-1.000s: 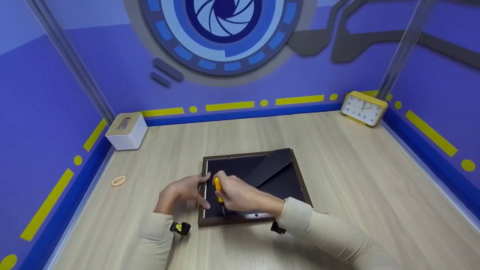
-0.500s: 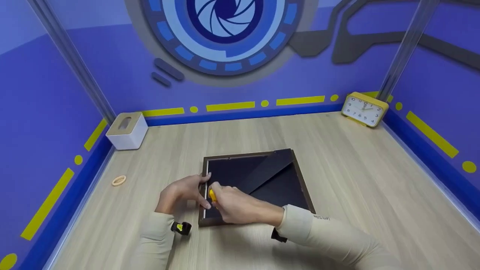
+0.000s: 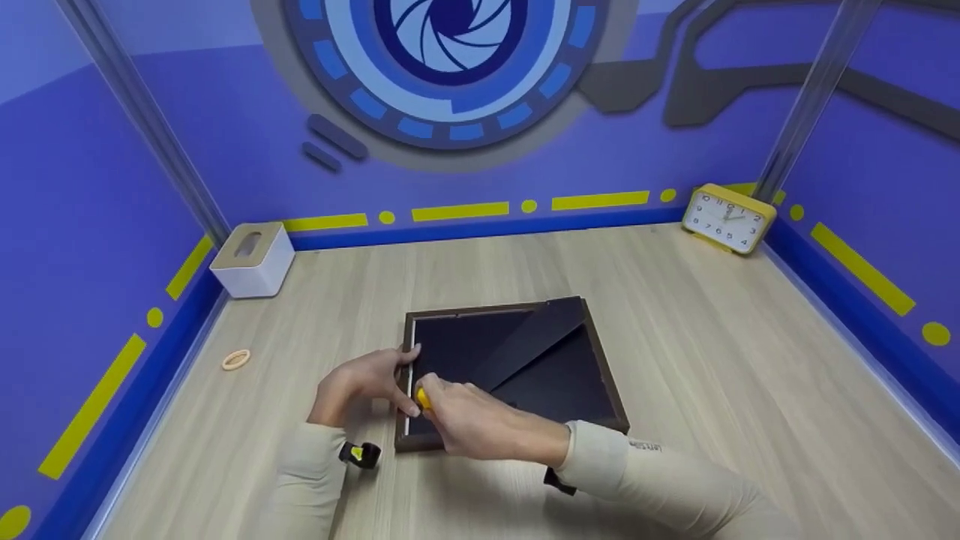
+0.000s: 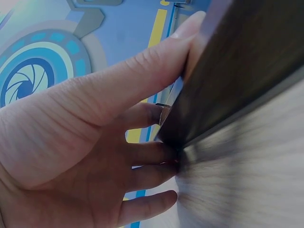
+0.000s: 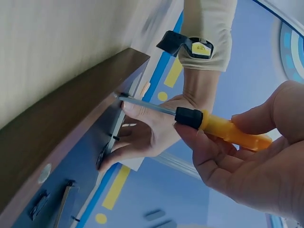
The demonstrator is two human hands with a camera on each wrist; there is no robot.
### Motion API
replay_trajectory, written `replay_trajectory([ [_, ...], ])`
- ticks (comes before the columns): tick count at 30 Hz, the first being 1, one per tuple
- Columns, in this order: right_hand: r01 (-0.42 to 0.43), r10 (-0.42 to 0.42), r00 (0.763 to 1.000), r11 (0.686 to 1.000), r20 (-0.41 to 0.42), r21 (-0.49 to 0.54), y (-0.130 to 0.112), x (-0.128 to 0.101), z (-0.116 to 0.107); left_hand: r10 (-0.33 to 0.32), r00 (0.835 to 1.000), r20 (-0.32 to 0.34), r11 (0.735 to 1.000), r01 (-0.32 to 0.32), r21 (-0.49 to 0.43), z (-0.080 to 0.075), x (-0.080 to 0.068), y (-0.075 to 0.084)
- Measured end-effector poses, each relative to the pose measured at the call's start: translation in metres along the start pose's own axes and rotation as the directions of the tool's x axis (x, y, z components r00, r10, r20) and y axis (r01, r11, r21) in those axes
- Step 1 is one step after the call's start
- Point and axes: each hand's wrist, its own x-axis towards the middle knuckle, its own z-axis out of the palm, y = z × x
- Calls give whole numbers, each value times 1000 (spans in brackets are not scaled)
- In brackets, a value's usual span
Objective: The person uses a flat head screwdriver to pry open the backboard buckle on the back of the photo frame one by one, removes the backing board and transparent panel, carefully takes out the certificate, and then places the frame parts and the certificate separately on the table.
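Note:
A picture frame (image 3: 461,341) with a brown rim and black back panel lies face down on the table. My left hand (image 3: 367,379) is at its left side, thumb and forefinger spread over the rim. In the left wrist view the thumb (image 4: 147,61) lies over the edge and the other fingers reach its outer side. My right hand (image 3: 491,424) grips a screwdriver (image 5: 228,130) by its yellow handle. The metal shaft (image 5: 152,105) points at the inner edge of the rim near the left front corner, its tip at a small dark tab beside my left thumb.
A black stand leg (image 3: 536,341) runs diagonally across the back panel. To the left lies a small beige ring (image 3: 236,360). A white tissue box (image 3: 255,274) with a wooden top stands at the back left, a yellow alarm clock (image 3: 727,217) at the back right. Blue walls enclose the table.
My right hand has come down towards the frame's left front corner and tipped the screwdriver lower, most of this in the first half second. The left hand has stayed in place.

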Motion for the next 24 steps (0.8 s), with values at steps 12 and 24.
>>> replay_trajectory([
  [12,-92,238,937,875,-257,476,106,-52,-70,18,999,37,999,-20,48,0,0,-1],
  [24,-493,590,802,565,94,662,174,-86,-67,21,999,35,998,-24,66,-2,-3,-1],
])
